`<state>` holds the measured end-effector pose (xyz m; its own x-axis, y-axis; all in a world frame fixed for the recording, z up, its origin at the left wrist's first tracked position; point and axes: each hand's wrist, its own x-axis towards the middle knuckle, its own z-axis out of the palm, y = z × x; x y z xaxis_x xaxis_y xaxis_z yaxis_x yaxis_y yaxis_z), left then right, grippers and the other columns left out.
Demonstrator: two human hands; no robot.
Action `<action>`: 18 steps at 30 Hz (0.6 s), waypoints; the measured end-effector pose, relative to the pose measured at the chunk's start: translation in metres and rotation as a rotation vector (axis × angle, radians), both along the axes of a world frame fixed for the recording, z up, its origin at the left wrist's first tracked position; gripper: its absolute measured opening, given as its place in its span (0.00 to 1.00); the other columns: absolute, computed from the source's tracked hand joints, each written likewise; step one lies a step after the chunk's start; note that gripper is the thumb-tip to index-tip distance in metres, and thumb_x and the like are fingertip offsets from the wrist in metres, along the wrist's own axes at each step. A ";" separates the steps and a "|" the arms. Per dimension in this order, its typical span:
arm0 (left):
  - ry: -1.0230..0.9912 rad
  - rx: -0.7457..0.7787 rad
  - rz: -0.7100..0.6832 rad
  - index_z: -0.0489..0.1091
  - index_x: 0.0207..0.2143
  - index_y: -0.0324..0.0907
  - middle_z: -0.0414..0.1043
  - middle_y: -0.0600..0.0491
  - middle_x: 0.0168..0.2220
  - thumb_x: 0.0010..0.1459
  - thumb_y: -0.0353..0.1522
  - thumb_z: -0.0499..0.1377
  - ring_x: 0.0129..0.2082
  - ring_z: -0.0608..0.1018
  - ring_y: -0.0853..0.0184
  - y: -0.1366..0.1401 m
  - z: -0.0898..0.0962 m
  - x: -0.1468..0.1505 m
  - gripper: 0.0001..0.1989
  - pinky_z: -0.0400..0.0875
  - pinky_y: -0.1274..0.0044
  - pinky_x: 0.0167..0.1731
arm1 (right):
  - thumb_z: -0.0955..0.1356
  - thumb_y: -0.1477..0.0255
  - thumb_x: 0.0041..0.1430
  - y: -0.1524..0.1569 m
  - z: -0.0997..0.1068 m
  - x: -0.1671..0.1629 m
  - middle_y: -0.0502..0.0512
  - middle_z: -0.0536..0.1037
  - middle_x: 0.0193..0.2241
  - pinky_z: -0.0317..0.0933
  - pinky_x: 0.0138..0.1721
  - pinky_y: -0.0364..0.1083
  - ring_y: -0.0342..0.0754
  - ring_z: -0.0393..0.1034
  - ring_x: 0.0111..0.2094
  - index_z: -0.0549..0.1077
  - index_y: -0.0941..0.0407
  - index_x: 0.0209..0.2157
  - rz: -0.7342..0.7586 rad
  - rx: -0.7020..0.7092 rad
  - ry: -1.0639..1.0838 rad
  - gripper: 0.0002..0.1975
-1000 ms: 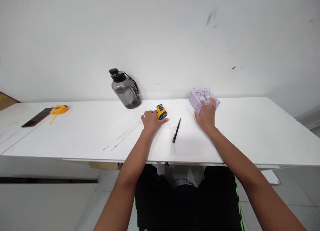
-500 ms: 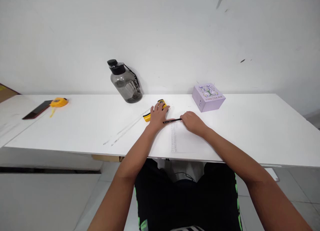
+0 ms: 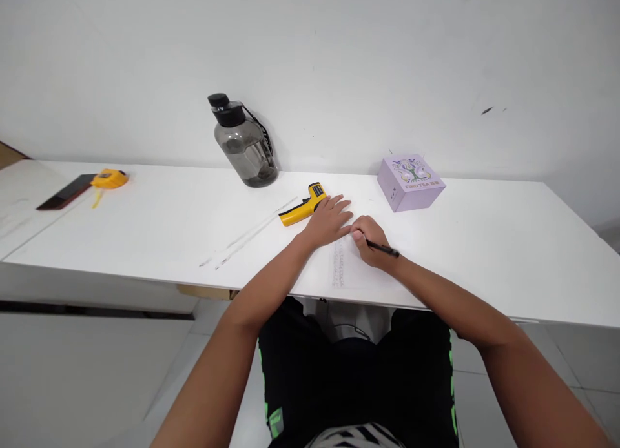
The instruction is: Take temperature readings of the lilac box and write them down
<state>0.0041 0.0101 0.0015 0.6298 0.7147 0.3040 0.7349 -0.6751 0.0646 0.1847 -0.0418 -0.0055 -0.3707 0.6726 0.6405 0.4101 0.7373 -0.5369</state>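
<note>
My right hand [image 3: 369, 243] is closed round a black pen [image 3: 383, 246], whose back end points to the lower right; its tip is hidden by the fingers. Beneath that hand lies a white sheet of paper [image 3: 363, 275] with columns of small handwriting along its left side. My left hand [image 3: 330, 221] rests flat with fingers spread, at the paper's upper left. It partly covers the front end of a yellow and black infrared thermometer gun [image 3: 301, 212], which lies on its side.
A grey water bottle [image 3: 247, 152] stands by the wall, with a lilac tea box [image 3: 411, 182] to the right. At the left are a yellow tape measure [image 3: 109, 179] and a dark flat rectangular object [image 3: 66, 192]. The white table [image 3: 494, 254] bears dark streaks.
The pen has swung from pointing left to an upright writing grip in my right hand. My left hand has slid right, uncovering more of the thermometer gun. The view has shifted slightly.
</note>
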 end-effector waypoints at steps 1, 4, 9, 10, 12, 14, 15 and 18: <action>0.011 -0.024 -0.043 0.73 0.50 0.44 0.68 0.46 0.61 0.66 0.43 0.50 0.65 0.64 0.55 0.001 -0.001 0.001 0.19 0.52 0.58 0.65 | 0.53 0.55 0.70 0.000 -0.002 0.001 0.55 0.71 0.27 0.60 0.34 0.50 0.48 0.64 0.29 0.65 0.53 0.31 0.040 -0.066 -0.007 0.22; 0.004 -0.081 -0.076 0.73 0.49 0.43 0.72 0.46 0.56 0.68 0.41 0.49 0.60 0.70 0.59 0.004 -0.004 0.003 0.18 0.57 0.61 0.64 | 0.53 0.53 0.69 0.001 -0.006 0.005 0.52 0.70 0.24 0.58 0.30 0.47 0.45 0.62 0.25 0.64 0.53 0.29 0.095 -0.273 0.040 0.23; -0.073 -0.177 0.022 0.70 0.53 0.43 0.68 0.48 0.61 0.67 0.42 0.49 0.61 0.69 0.60 0.002 -0.004 0.002 0.20 0.69 0.67 0.57 | 0.55 0.51 0.67 0.008 -0.002 0.003 0.45 0.62 0.16 0.53 0.24 0.45 0.43 0.56 0.20 0.64 0.53 0.27 -0.011 -0.642 0.255 0.24; -0.083 -0.201 0.044 0.69 0.55 0.43 0.67 0.48 0.61 0.67 0.42 0.49 0.61 0.69 0.60 0.001 -0.004 0.002 0.21 0.70 0.67 0.56 | 0.58 0.52 0.67 0.010 0.000 0.002 0.45 0.62 0.17 0.53 0.25 0.45 0.43 0.57 0.20 0.64 0.53 0.26 -0.022 -0.666 0.255 0.22; -0.083 -0.240 0.075 0.67 0.58 0.43 0.64 0.48 0.64 0.67 0.42 0.49 0.63 0.67 0.60 0.000 -0.005 0.003 0.22 0.67 0.67 0.58 | 0.62 0.56 0.65 0.012 0.002 0.002 0.47 0.66 0.18 0.55 0.27 0.45 0.43 0.59 0.22 0.64 0.53 0.25 -0.029 -0.646 0.203 0.19; -0.066 -0.275 0.093 0.64 0.61 0.42 0.59 0.46 0.67 0.68 0.42 0.46 0.66 0.62 0.60 0.000 -0.006 0.005 0.24 0.62 0.66 0.63 | 0.63 0.60 0.63 0.013 0.002 0.001 0.48 0.68 0.20 0.56 0.29 0.45 0.43 0.60 0.24 0.64 0.54 0.23 -0.016 -0.600 0.112 0.17; -0.055 -0.293 0.101 0.62 0.62 0.41 0.56 0.46 0.68 0.69 0.42 0.44 0.68 0.59 0.59 0.001 -0.006 0.005 0.26 0.59 0.66 0.64 | 0.63 0.61 0.63 0.013 0.002 0.001 0.48 0.68 0.20 0.55 0.29 0.45 0.43 0.60 0.24 0.65 0.54 0.23 -0.007 -0.579 0.070 0.17; -0.013 -0.343 0.127 0.57 0.66 0.40 0.47 0.45 0.71 0.70 0.42 0.39 0.71 0.51 0.58 0.002 -0.008 0.007 0.28 0.51 0.64 0.67 | 0.62 0.63 0.62 0.013 0.000 0.000 0.48 0.69 0.21 0.56 0.30 0.45 0.43 0.62 0.24 0.65 0.54 0.24 0.020 -0.533 -0.006 0.15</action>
<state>0.0108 0.0118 -0.0063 0.5271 0.8488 0.0409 0.8091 -0.5160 0.2813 0.1850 -0.0287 -0.0057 -0.3897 0.8968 0.2094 0.4028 0.3705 -0.8370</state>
